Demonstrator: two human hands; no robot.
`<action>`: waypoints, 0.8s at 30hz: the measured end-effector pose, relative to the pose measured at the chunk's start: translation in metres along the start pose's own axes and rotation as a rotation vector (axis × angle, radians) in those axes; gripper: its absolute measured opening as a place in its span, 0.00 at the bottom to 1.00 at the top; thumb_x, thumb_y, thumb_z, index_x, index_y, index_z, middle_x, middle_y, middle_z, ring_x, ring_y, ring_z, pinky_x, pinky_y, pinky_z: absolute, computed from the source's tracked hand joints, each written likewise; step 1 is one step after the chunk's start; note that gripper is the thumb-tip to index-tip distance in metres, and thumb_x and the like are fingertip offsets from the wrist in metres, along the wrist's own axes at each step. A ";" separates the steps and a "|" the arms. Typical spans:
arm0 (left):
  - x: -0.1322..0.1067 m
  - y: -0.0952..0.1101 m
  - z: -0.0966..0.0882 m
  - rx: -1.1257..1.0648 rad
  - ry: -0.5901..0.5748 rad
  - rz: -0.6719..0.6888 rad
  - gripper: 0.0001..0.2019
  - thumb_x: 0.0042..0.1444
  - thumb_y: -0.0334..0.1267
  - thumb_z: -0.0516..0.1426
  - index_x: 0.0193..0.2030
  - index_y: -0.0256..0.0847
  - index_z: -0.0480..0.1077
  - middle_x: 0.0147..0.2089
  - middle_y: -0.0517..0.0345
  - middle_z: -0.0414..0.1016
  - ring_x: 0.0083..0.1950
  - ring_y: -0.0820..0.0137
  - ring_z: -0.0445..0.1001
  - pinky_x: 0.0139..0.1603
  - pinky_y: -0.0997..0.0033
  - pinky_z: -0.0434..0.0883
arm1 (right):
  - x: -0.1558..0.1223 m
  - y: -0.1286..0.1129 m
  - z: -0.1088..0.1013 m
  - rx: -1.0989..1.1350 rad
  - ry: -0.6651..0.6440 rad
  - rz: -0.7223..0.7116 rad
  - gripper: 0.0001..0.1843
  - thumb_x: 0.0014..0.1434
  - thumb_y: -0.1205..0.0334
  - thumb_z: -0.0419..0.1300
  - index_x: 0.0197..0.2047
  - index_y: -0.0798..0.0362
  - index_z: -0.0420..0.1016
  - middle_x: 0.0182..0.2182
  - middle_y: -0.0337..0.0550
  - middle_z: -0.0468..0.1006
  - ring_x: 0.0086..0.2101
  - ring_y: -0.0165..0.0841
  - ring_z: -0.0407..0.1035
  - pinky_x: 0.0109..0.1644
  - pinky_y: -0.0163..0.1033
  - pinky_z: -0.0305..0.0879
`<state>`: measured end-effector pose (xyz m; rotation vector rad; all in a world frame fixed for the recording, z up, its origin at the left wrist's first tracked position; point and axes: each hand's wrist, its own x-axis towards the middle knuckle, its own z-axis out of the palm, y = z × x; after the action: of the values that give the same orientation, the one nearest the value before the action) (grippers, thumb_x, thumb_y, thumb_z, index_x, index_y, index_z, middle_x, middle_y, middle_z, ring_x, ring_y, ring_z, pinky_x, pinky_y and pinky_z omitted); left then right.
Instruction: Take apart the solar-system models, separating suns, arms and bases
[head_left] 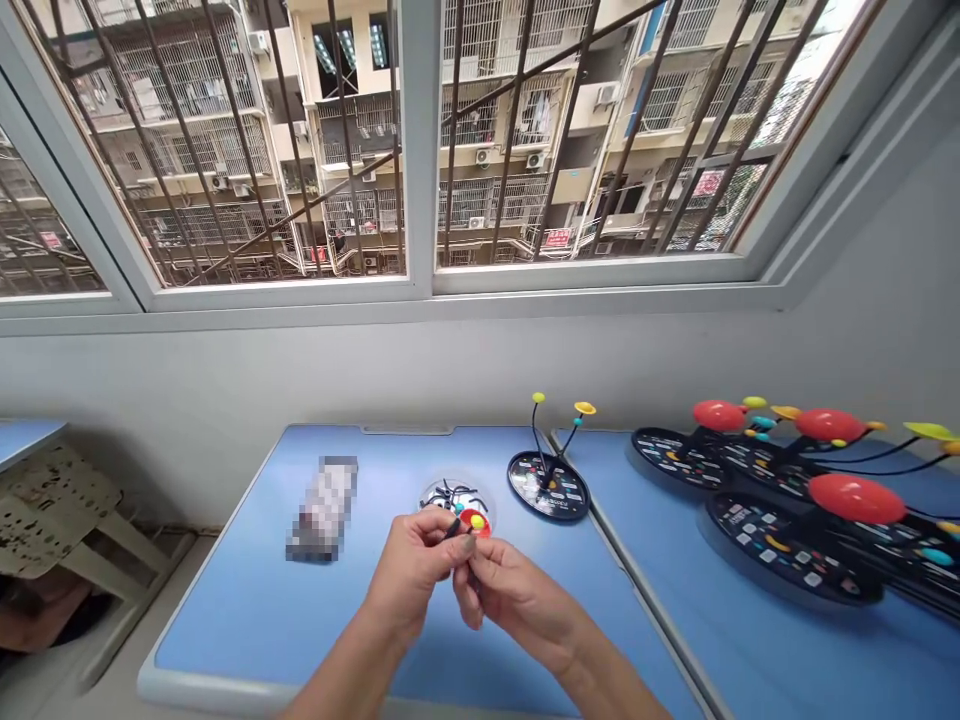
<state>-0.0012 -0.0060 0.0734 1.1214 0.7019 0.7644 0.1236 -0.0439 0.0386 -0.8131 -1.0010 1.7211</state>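
Head view, nearest first: the left hand (411, 567) and right hand (514, 600) meet low over the blue surface (225, 625), forearms rising from the bottom corners and angling inward, palms turned toward each other. The left fingers (433, 535) pinch narrowly on a thin black rod (453, 529), closing around its visible length. The right fingers (471, 590) curl close beneath it in a narrow bend; whether they grip the rod too cannot be told. The rod looks light and stiff but slender, so it may slip or flex if held only at its tip; its shaft seems the surest place to hold.

Just beyond the fingertips sit a small yellow ball (477, 521) and a red disc (466, 521), though whether they join the rod is hard to tell. Directly behind them, a clear round dish (439, 492) holds curled black wires (457, 495). Left of the dish lies a pixelated packet (324, 507). Right of the dish stands a round black base (547, 486) with two wire stems, topped by a yellow bead (538, 398) and a yellow cup (584, 408). Farther right, on a second blue surface (750, 660), stand larger models (787, 545) with red balls (855, 498). Farthest off, a barred window (225, 150) faces apartment blocks.
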 end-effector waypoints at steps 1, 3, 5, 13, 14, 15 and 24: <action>-0.001 0.000 -0.003 0.010 0.024 0.017 0.14 0.41 0.45 0.62 0.23 0.35 0.68 0.15 0.65 0.60 0.17 0.79 0.58 0.22 0.76 0.55 | -0.002 0.000 -0.001 -0.049 0.024 -0.003 0.22 0.51 0.42 0.57 0.26 0.56 0.68 0.18 0.37 0.67 0.19 0.25 0.59 0.26 0.34 0.55; -0.002 0.000 -0.009 0.071 0.070 0.049 0.13 0.41 0.43 0.62 0.21 0.34 0.68 0.18 0.63 0.62 0.21 0.79 0.57 0.23 0.77 0.53 | -0.008 -0.003 -0.003 -0.188 0.133 -0.051 0.20 0.50 0.44 0.59 0.32 0.55 0.69 0.21 0.37 0.69 0.22 0.26 0.60 0.29 0.34 0.57; -0.005 0.001 -0.013 0.168 0.081 0.043 0.11 0.40 0.41 0.62 0.20 0.34 0.69 0.19 0.61 0.63 0.24 0.78 0.57 0.24 0.77 0.54 | -0.016 -0.008 -0.004 -0.299 0.251 -0.111 0.20 0.50 0.46 0.60 0.37 0.53 0.67 0.22 0.36 0.69 0.24 0.27 0.61 0.30 0.34 0.58; -0.014 -0.017 -0.010 0.435 0.023 -0.072 0.07 0.39 0.36 0.55 0.17 0.36 0.63 0.17 0.64 0.58 0.22 0.77 0.54 0.24 0.74 0.52 | -0.035 -0.013 -0.002 -0.606 0.373 -0.208 0.16 0.53 0.48 0.57 0.24 0.53 0.68 0.18 0.34 0.63 0.21 0.26 0.58 0.25 0.32 0.58; -0.013 -0.017 -0.012 0.455 0.043 -0.069 0.06 0.39 0.35 0.54 0.17 0.37 0.63 0.17 0.64 0.58 0.22 0.77 0.54 0.24 0.75 0.52 | -0.038 -0.015 -0.004 -0.632 0.450 -0.255 0.16 0.53 0.49 0.56 0.23 0.52 0.67 0.18 0.34 0.63 0.21 0.26 0.58 0.25 0.32 0.58; -0.013 -0.016 -0.016 0.478 0.069 -0.065 0.06 0.40 0.36 0.53 0.17 0.37 0.62 0.17 0.65 0.57 0.22 0.77 0.54 0.24 0.75 0.52 | -0.042 -0.018 -0.008 -0.646 0.539 -0.312 0.16 0.54 0.49 0.56 0.24 0.52 0.68 0.18 0.35 0.64 0.21 0.27 0.59 0.25 0.32 0.58; 0.058 -0.002 -0.030 1.187 0.106 0.204 0.10 0.50 0.29 0.49 0.26 0.39 0.71 0.28 0.58 0.71 0.32 0.71 0.66 0.31 0.75 0.58 | 0.002 -0.037 -0.038 -0.986 0.616 -0.439 0.06 0.51 0.60 0.56 0.30 0.50 0.74 0.27 0.40 0.73 0.26 0.31 0.63 0.33 0.37 0.61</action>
<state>0.0075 0.0568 0.0572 2.2570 1.1962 0.5465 0.1705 -0.0243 0.0551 -1.4755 -1.4275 0.4598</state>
